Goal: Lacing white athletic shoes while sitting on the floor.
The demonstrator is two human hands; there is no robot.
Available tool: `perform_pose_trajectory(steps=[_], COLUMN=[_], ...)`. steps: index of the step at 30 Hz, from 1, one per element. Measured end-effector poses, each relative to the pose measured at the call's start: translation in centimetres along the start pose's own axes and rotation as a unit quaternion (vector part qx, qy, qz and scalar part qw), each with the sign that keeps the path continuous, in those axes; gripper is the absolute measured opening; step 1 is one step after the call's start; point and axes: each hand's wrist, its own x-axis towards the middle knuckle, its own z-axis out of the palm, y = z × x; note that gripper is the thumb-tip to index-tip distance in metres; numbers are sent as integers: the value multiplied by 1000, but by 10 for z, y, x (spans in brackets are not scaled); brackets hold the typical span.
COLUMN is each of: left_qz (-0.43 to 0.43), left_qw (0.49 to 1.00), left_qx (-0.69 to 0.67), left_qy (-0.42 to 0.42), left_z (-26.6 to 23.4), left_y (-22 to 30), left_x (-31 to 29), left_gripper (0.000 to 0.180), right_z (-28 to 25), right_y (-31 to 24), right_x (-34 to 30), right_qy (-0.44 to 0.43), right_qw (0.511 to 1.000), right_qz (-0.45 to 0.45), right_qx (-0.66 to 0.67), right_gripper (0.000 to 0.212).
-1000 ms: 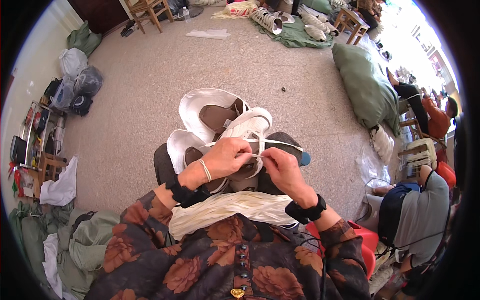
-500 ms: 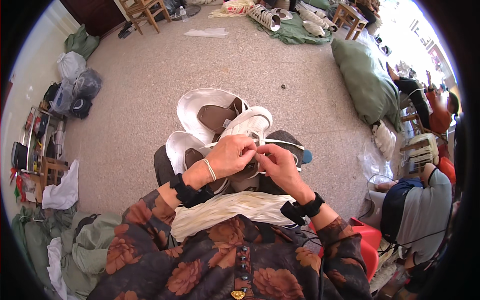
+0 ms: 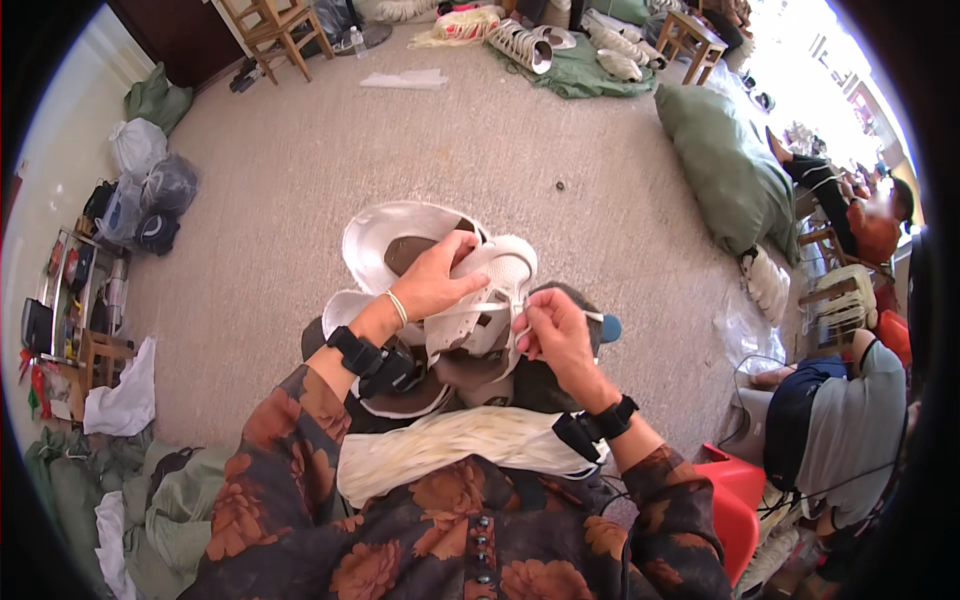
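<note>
A white and brown shoe upper (image 3: 470, 335) rests over my lap. My left hand (image 3: 432, 282) grips its left side, thumb lying across the white material and fingers partly hidden behind. At the shoe's right side my right hand (image 3: 556, 335) is closed in a pinch on a white shoelace (image 3: 594, 316), part of which sticks out past the knuckles. More white uppers with brown insides lie beneath and beyond, one wide-open upper (image 3: 362, 240) farthest out. Across my lap lies a thick bundle of off-white laces (image 3: 450, 452).
A large green sack (image 3: 722, 165) lies on the floor at right, near a seated person (image 3: 868, 225). Closer on the right are a red plastic stool (image 3: 735, 500) and another person in grey (image 3: 850, 430). Bags (image 3: 140, 150) line the left wall; wooden stools stand farther off.
My hands have moved apart. The left went up and left from the laces to the shoe's side; the right shifted slightly right and down. The shoe's opening shows more now.
</note>
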Motion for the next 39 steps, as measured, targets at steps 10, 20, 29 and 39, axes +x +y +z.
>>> perform_pose_trajectory(steps=[10, 20, 29, 39], left_qz=[-9, 17, -10, -55], left_qw=[962, 982, 986, 992], left_qx=[-208, 51, -21, -4], left_qy=[-178, -181, -167, -116], left_z=[-11, 2, 8, 17], left_y=[27, 23, 11, 20], left_x=[-9, -11, -6, -18], left_gripper=[59, 29, 34, 26], right_z=[-3, -3, -7, -2], right_y=[6, 14, 12, 20], right_x=[0, 1, 1, -5], right_qy=[-23, 2, -3, 11], right_qw=[1000, 1000, 999, 996], right_qz=[14, -8, -48, -38], right_qx=[-10, -22, 3, -80], right_gripper=[16, 15, 13, 13])
